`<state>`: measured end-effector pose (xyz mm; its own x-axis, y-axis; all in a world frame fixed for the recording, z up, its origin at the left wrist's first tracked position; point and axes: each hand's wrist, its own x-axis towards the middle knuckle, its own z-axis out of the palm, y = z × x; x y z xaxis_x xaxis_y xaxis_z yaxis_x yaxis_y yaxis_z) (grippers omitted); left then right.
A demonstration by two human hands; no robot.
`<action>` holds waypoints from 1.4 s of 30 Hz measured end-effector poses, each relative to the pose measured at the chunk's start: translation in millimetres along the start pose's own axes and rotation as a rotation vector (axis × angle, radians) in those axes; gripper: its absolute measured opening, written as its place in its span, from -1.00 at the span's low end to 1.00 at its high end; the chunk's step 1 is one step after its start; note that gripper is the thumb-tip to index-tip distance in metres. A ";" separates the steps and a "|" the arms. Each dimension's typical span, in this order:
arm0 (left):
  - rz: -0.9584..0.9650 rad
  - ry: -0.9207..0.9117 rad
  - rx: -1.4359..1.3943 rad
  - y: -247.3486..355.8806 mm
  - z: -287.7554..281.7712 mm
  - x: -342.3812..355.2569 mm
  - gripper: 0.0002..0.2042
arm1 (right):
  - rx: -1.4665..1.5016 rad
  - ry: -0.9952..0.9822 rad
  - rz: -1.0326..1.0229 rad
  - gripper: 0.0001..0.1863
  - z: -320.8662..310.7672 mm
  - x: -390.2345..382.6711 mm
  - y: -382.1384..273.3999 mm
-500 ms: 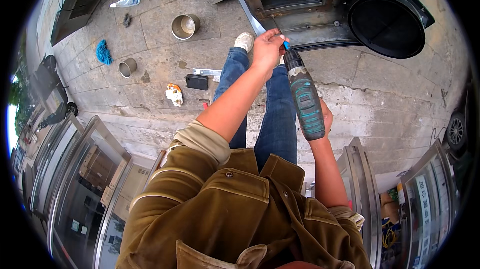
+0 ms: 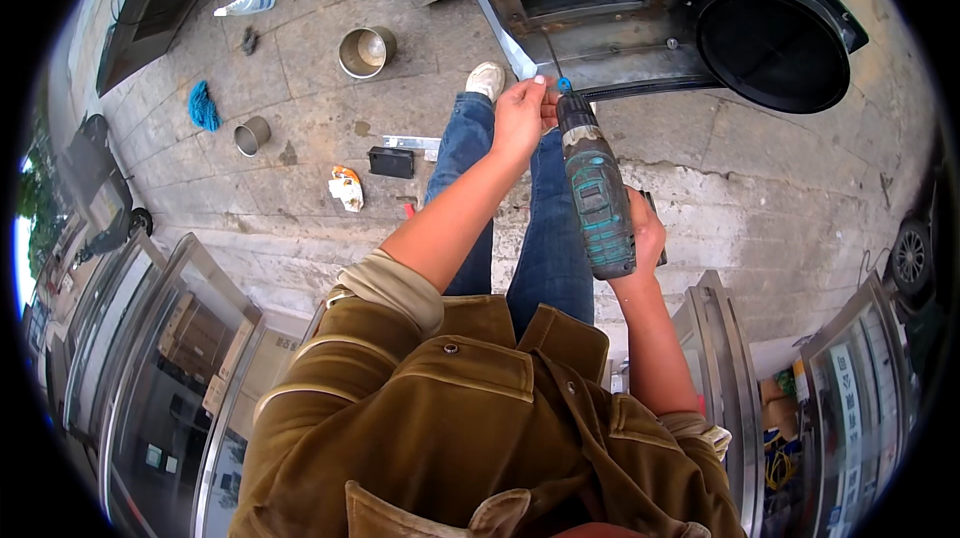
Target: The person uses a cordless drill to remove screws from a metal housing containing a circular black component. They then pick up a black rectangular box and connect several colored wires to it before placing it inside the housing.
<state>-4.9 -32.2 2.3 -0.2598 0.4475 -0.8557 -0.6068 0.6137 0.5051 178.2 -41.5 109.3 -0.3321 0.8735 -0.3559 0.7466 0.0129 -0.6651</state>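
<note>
My right hand (image 2: 645, 228) grips a black and teal cordless drill (image 2: 598, 200), pointed away from me toward the metal frame (image 2: 621, 68) above my legs. A small blue piece (image 2: 565, 85) sits at the drill's tip, with a thin bit beyond it. My left hand (image 2: 518, 115) is just left of that tip, fingertips pinched beside the lower end of a pale strip (image 2: 479, 8) on the frame's edge. I cannot make out what its fingers hold. A round black plate (image 2: 770, 48) is mounted at the frame's right. My jeans and white shoe show beneath my arms.
On the pavement lie two metal cups (image 2: 366, 51) (image 2: 251, 138), a spray bottle (image 2: 246, 1), a blue cloth (image 2: 203, 106), a black case (image 2: 390, 162) and a crumpled wrapper (image 2: 346, 189). A metal cabinet (image 2: 150, 8) stands upper left, a scooter (image 2: 95, 188) left, glass-door frames (image 2: 180, 358) on both sides.
My left hand has shifted down and left, away from the blue piece on the drill's tip. The drill has moved slightly up and left, and more of the thin bit shows.
</note>
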 end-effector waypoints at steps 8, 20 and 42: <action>0.034 -0.044 -0.016 -16.2 -7.9 -16.3 -0.69 | 0.062 -0.020 0.096 -0.77 10.2 -14.9 11.4; -0.180 0.089 -0.416 18.6 44.1 42.8 -0.64 | 0.391 -0.093 0.196 -0.76 10.5 -20.7 49.9; -0.113 -0.050 -0.525 2.7 43.5 62.5 -0.85 | 0.941 -0.025 0.547 -0.76 -39.7 -63.3 60.3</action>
<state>9.9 25.7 -44.8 -0.1429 0.4356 -0.8887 -0.9261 0.2580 0.2754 267.2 -76.7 117.8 -0.1083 0.6371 -0.7631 0.0597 -0.7621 -0.6448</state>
